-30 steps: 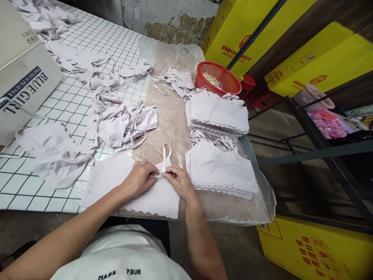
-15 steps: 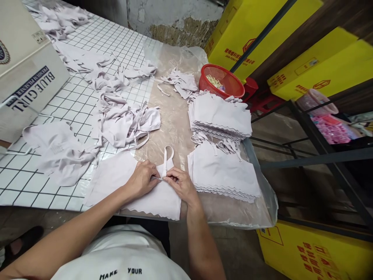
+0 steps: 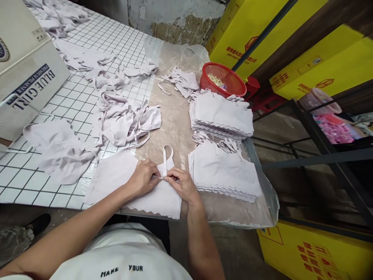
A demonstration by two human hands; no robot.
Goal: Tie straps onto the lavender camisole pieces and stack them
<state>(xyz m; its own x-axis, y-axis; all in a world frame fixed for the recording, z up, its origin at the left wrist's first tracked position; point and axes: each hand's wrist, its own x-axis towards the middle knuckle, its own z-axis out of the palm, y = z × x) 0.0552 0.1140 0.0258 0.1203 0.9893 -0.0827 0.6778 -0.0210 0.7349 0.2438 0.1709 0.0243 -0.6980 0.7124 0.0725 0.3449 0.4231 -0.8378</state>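
Observation:
A pale lilac camisole top (image 3: pixel 115 175) with a scalloped hem lies flat at the table's front edge, one thin strap (image 3: pixel 164 160) looping up beyond my fingers. My left hand (image 3: pixel 145 177) pinches the fabric near its neckline. Close beside it, my right hand (image 3: pixel 181 183) is closed on the base of the strap, fingertips almost meeting the left ones. What exactly sits between the fingertips is too small to make out. To the right lie two neat stacks of the same tops, a nearer one (image 3: pixel 225 167) and a farther one (image 3: pixel 223 112).
Crumpled tops (image 3: pixel 125 120) lie to the left on the checked tablecloth (image 3: pixel 17 175). A carton (image 3: pixel 32 77) stands far left. Behind the stacks sits a red basket (image 3: pixel 237 83) with small straps or bands inside. A black metal rack (image 3: pixel 329 155) and yellow boxes (image 3: pixel 317 249) flank the right side.
Both hands keep nearly the same pinch on the top and strap. The camera view has shifted slightly. At lower left, another person's foot has moved a little.

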